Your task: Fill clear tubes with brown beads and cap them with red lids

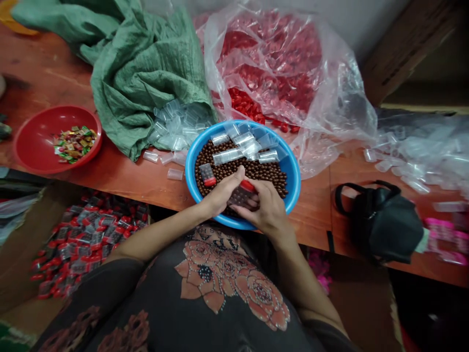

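Both my hands are together over the near side of a blue basin point(295, 188) of small brown balls point(252, 169). Between them is a clear plastic container with a red cap point(242, 194), with brown balls showing through its wall. My right hand point(271, 208) curls around it, thumb below and fingers by the cap. My left hand point(223, 193) closes on its left side, thumb raised; its other fingers are partly hidden. Left of my hands, a capped container point(207, 174) lies on the balls. Several empty clear tubes point(246, 142) lie at the basin's far side.
Behind the basin are a clear bag of red caps point(271, 68), a green cloth sack point(146, 78) and loose tubes point(179, 124). A red bowl point(27, 139) holds wrapped pieces. A black bag point(390, 225) sits right. Below left, a box point(16, 286) holds filled containers point(91, 234).
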The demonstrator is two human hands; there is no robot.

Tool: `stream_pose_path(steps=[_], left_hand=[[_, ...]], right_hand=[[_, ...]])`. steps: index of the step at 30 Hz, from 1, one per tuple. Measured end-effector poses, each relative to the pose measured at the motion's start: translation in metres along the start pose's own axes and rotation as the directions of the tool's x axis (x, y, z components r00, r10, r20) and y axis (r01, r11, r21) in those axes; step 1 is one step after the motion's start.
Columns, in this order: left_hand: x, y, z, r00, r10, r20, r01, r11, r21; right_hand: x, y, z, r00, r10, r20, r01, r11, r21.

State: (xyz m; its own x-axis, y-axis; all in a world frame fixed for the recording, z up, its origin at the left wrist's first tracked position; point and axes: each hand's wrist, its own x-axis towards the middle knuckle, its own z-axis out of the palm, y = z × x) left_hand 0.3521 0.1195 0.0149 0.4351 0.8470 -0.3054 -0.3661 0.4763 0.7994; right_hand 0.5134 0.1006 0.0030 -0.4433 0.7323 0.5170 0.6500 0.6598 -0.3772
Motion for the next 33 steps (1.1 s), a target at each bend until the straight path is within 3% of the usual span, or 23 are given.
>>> stream_pose_path(steps=[2,5,7,9,11,13,15,17,19,20,22,24,26,29,33], left_hand=[[0.001,-0.006,0.009,0.998,-0.044,-0.054,0.04,0.997,-0.071],[0.0,-0.01,0.018,0.99,-0.004,-0.14,-0.009,0.996,-0.091],[-0.002,-0.009,0.021,0.993,0.002,-0.118,-0.014,0.995,-0.102],[-0.003,-0.005,0.02,0.997,0.014,-0.079,-0.023,0.993,-0.115],[-0.003,0.0,0.016,0.997,0.043,-0.067,-0.05,0.992,-0.113],[-0.003,0.007,0.012,0.995,0.073,-0.072,-0.079,0.993,-0.092],[-0.004,0.012,0.01,0.995,0.075,-0.06,-0.078,0.995,-0.057],[-0.006,0.014,0.009,0.998,0.045,-0.032,-0.046,0.999,-0.013],[-0.006,0.011,0.009,1.0,-0.005,-0.016,0.006,0.999,0.041],[-0.006,0.01,0.01,1.0,-0.026,-0.016,0.027,0.998,0.064],[-0.005,0.006,0.01,0.998,-0.043,-0.041,0.047,0.994,0.097],[-0.004,0.005,0.011,0.997,-0.026,-0.076,0.034,0.993,0.109],[-0.002,0.006,0.011,0.996,-0.009,-0.089,0.018,0.995,0.102],[0.0,0.01,0.013,0.994,-0.036,-0.099,0.044,0.996,0.077],[-0.001,0.012,0.016,0.988,-0.016,-0.152,0.022,0.999,0.034]], right_hand=[[0.002,-0.002,0.0,0.999,-0.031,-0.014,0.031,0.999,-0.02],[0.002,-0.004,0.0,0.996,-0.078,-0.041,0.076,0.996,-0.037],[0.001,-0.004,-0.002,0.996,-0.075,-0.04,0.074,0.997,-0.021],[-0.001,-0.004,-0.004,1.0,0.012,-0.004,-0.012,0.998,0.058],[-0.004,-0.002,-0.006,0.978,0.201,0.05,-0.207,0.952,0.223],[-0.006,0.001,-0.007,0.898,0.418,0.14,-0.435,0.788,0.435],[-0.006,0.002,-0.006,0.788,0.577,0.216,-0.575,0.562,0.595],[-0.003,0.0,-0.004,0.705,0.684,0.19,-0.588,0.413,0.695],[0.001,-0.005,-0.001,0.669,0.739,0.079,-0.524,0.393,0.756],[0.004,-0.008,0.0,0.681,0.731,0.036,-0.494,0.423,0.759],[0.008,-0.014,0.001,0.778,0.629,-0.001,-0.457,0.565,0.687],[0.009,-0.017,0.001,0.898,0.44,0.006,-0.383,0.774,0.505],[0.009,-0.018,0.0,0.965,0.259,0.03,-0.257,0.924,0.282],[0.01,-0.014,-0.002,0.991,0.119,0.063,-0.121,0.992,0.034],[0.015,-0.008,-0.006,0.999,-0.039,0.023,0.041,0.998,-0.053]])
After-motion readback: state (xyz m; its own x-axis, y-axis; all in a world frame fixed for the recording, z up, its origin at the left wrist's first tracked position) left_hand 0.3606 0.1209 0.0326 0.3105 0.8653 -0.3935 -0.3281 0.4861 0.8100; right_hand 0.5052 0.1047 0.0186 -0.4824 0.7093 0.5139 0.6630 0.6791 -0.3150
